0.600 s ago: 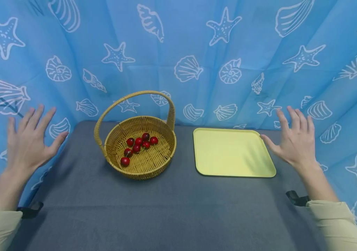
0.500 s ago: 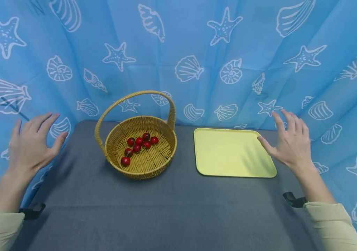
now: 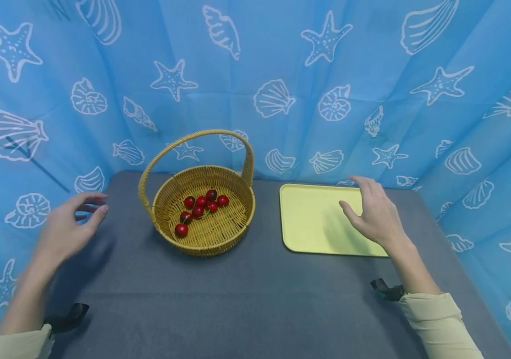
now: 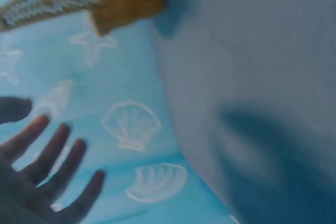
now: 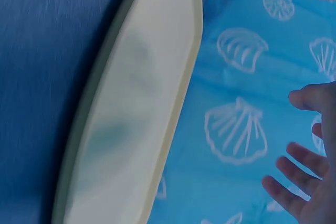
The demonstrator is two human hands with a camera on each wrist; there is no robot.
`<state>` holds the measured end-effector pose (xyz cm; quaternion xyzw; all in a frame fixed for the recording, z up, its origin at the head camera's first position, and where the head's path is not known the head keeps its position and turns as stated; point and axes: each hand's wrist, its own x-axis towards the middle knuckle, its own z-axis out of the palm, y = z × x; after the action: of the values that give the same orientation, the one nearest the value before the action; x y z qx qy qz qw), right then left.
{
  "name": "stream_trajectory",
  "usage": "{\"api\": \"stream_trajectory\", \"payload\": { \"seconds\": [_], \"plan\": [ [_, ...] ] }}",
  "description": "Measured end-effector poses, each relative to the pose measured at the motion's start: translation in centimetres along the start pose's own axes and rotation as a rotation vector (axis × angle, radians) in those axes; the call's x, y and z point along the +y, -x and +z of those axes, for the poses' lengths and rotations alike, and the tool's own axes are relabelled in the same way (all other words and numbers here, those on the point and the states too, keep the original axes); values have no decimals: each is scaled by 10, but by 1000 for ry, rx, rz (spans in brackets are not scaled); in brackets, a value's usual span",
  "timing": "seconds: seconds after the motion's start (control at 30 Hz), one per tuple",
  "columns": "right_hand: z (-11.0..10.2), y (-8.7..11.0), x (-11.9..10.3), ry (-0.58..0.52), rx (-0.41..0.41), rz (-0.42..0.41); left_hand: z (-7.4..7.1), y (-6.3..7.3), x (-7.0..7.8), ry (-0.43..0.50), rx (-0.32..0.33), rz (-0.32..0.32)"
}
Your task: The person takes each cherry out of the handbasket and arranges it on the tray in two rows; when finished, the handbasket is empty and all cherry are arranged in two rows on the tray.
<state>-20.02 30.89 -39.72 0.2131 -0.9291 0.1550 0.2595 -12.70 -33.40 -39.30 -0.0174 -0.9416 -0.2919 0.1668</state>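
Note:
A round wicker basket [image 3: 203, 249] with a tall arched handle stands left of centre, and several dark red cherries [image 3: 198, 212] lie inside it. Left of the basket my left hand [image 3: 68, 227] hovers over the table's edge, holding nothing, its fingers loosely bent. In the left wrist view those fingers are spread apart. To the right is a shallow yellow tray [image 3: 309, 219] with nothing on it. Over the tray's right part hangs my right hand [image 3: 376, 214], also holding nothing, its thumb pointing left toward the tray's middle.
A grey cloth covers the table [image 3: 237, 309]. Behind and on both sides hangs a blue curtain [image 3: 273, 45] printed with white shells and starfish. Dark straps [image 3: 69, 318] circle both wrists.
Both hands have come down and inward: the left toward the basket, its fingers bending more, the right leftward over the tray. Basket, cherries and tray stay in place on the table.

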Motion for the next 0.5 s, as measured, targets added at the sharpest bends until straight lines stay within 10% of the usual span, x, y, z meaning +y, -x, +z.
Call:
{"api": "stream_trajectory", "payload": {
  "seconds": [0.2, 0.5],
  "plan": [
    [23, -9, -26, -100, -115, -31, 0, 16, 26, 48, -218, -35],
    [45, -31, -70, -411, -302, -97, 19, 35, 63, 111, -332, -48]
  ]
}}
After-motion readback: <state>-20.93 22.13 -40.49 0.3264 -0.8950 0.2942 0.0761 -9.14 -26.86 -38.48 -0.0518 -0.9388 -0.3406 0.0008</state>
